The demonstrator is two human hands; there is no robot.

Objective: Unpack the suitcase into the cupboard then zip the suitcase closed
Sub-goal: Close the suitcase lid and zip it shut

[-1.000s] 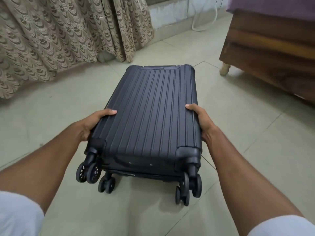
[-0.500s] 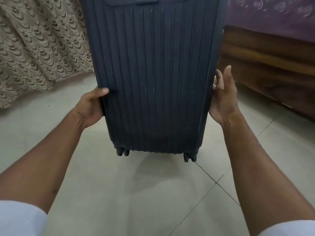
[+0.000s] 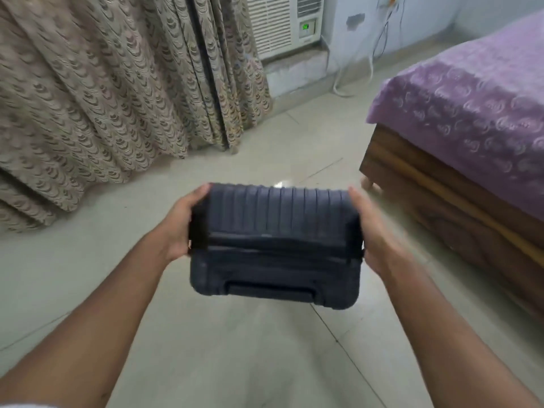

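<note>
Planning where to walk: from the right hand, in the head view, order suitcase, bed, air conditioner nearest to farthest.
1. suitcase: gripped at its side by the right hand.
2. bed: to the right.
3. air conditioner: on the far wall.

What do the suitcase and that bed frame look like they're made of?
The suitcase: probably hard moulded plastic, matt dark navy, judging by its rigid ribbed shell. The bed frame: apparently polished brown wood, with visible grain and a slight sheen.

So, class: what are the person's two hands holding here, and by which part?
The dark ribbed suitcase, gripped by its two opposite sides near the top end: left hand on its left side, right hand on its right. The top handle is untouched.
</note>
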